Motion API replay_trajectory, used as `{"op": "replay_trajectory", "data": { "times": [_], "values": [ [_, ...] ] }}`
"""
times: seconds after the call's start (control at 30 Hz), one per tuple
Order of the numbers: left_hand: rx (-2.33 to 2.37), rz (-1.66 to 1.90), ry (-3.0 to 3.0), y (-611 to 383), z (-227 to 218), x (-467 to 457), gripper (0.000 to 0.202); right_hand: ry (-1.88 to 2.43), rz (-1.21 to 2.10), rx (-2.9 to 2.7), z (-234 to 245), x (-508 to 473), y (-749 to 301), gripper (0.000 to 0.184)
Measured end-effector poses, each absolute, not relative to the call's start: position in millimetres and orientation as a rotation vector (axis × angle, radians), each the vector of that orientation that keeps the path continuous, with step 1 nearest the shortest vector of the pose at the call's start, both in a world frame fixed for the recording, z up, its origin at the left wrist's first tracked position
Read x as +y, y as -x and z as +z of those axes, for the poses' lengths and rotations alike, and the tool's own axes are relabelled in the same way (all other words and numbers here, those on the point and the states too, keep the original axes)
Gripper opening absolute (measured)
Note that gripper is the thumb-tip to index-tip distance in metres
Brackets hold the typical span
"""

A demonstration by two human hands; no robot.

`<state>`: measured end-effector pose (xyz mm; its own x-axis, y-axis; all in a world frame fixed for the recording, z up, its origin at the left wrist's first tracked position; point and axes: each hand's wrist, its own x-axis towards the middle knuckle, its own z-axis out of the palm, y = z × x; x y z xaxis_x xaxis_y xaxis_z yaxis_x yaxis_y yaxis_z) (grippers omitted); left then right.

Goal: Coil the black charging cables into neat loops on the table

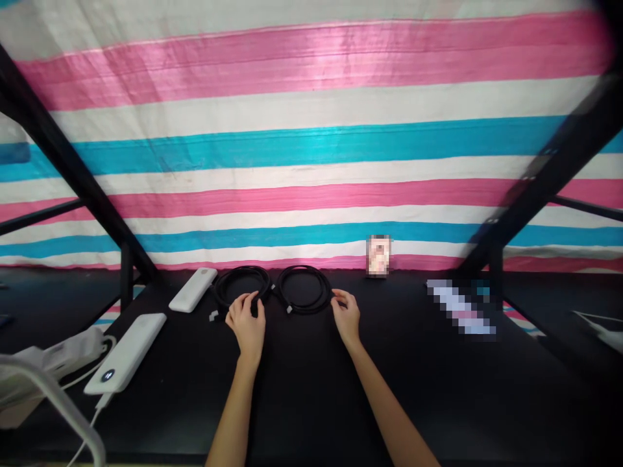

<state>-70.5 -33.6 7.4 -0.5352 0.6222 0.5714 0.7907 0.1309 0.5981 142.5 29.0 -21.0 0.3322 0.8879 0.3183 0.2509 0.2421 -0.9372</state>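
Note:
Two black cables lie coiled side by side on a black tabletop (302, 383). My left hand (247, 321) is at the near side of the left coiled cable (242, 268), its bent fingers and thumb closed on the loop. A pale connector (213, 316) sticks out just left of that hand. At the right edge of the other coiled cable (304, 311), my right hand (346, 316) pinches the loop between thumb and fingers. This coil shows light connector ends, one of them (289, 309) at its near left. Both coils rest flat.
Left of the coils lie a white power bank (193, 290) and a second white power bank (127, 353) with a lit display and plugged-in cable. A white power strip (73, 353) sits farther left. Blurred items, a small card (378, 256) and a strip (460, 308), are rightward. Striped sheeting (311, 149) hangs behind.

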Motion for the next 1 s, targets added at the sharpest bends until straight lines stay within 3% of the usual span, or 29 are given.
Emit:
{"op": "replay_trajectory", "data": {
  "times": [0.13, 0.63, 0.8, 1.0],
  "values": [
    [-2.291, -1.055, 1.53, 91.0, -6.9, -28.2, 0.029, 1.304, 0.623, -1.169, -22.9, 30.7, -145.2, 0.025],
    [-2.294, -0.887, 1.696, 117.9, 3.3, -13.3, 0.017, 1.257, 0.651, -1.216, -30.6, 40.1, -140.4, 0.024],
    [-2.25, -1.025, 1.682, 128.7, 27.7, -5.2, 0.02, 1.244, 0.62, -1.235, -30.9, 41.5, -137.1, 0.023],
    [-2.224, -1.487, 1.333, 143.7, 78.7, -5.9, 0.033, 1.296, 0.602, -1.266, -26.8, 37.9, -136.1, 0.021]
  ]
}}
